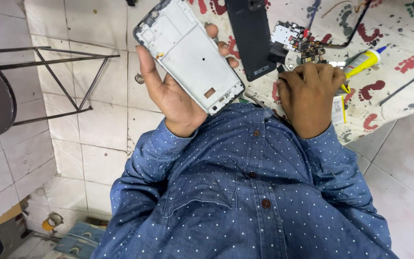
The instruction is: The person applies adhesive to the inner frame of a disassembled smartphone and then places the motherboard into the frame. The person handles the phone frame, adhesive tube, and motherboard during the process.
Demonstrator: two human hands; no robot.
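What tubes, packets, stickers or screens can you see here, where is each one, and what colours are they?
Glue tube: on the patterned cloth beyond the right hand, slim, yellow with a blue tip.
Small flat pack: beside the right hand at the cloth's edge, rectangular, white and yellow with a printed label.
Dark phone panel: flat on the cloth, black rectangle with a small white sticker near one end.
No lit screen; the left hand holds a bare white phone frame.
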